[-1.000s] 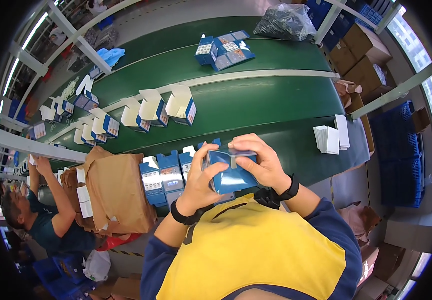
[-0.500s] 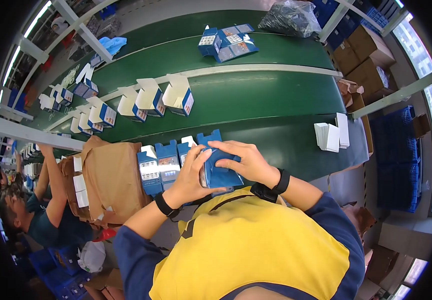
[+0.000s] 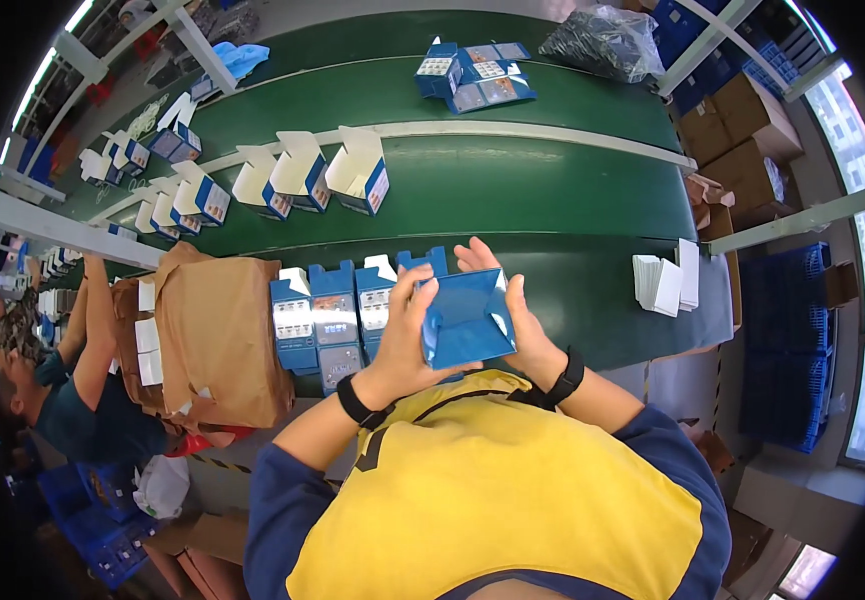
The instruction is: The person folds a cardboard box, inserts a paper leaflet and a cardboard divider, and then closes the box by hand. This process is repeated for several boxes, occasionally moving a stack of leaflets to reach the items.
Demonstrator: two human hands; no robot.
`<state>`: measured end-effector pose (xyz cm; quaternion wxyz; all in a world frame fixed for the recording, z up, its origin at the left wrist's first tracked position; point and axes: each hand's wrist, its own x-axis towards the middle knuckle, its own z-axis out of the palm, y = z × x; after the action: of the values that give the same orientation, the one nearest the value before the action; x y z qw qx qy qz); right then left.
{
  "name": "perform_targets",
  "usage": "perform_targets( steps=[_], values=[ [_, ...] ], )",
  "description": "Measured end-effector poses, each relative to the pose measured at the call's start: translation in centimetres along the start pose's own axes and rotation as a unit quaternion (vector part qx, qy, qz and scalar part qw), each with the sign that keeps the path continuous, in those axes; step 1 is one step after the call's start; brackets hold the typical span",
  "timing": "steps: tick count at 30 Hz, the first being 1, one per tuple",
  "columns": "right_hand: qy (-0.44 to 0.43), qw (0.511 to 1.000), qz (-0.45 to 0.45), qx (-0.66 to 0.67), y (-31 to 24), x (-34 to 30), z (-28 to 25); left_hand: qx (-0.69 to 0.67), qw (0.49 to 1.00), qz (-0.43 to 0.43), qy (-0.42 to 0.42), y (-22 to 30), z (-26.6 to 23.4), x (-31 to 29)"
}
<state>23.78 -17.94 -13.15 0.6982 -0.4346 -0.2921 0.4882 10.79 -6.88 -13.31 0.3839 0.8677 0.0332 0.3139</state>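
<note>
Since the previous frame, the right hand (image 3: 533,335) has opened from its curl over the blue carton (image 3: 468,328), which has turned a broad glossy side up to view; its thumb and fingers now stand apart at the carton's right, contact unclear. The left hand (image 3: 400,338) is clamped on the carton's left side, above the near edge of the green workbench (image 3: 573,310), just beside flattened blue cartons (image 3: 336,310)
</note>
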Motion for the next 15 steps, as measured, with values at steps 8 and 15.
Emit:
perform_targets(
  steps=[8,15],
  values=[
    [0.062,0.995,0.026,0.071,0.4,1.3,-4.2,-0.013,0.999,0.041,-0.023,-1.5,1.6,2.2],
    [-0.048,0.941,0.304,0.138,0.7,4.2,-9.8,0.264,0.942,0.190,-0.084,-5.7,-0.5,2.3]
  ],
)
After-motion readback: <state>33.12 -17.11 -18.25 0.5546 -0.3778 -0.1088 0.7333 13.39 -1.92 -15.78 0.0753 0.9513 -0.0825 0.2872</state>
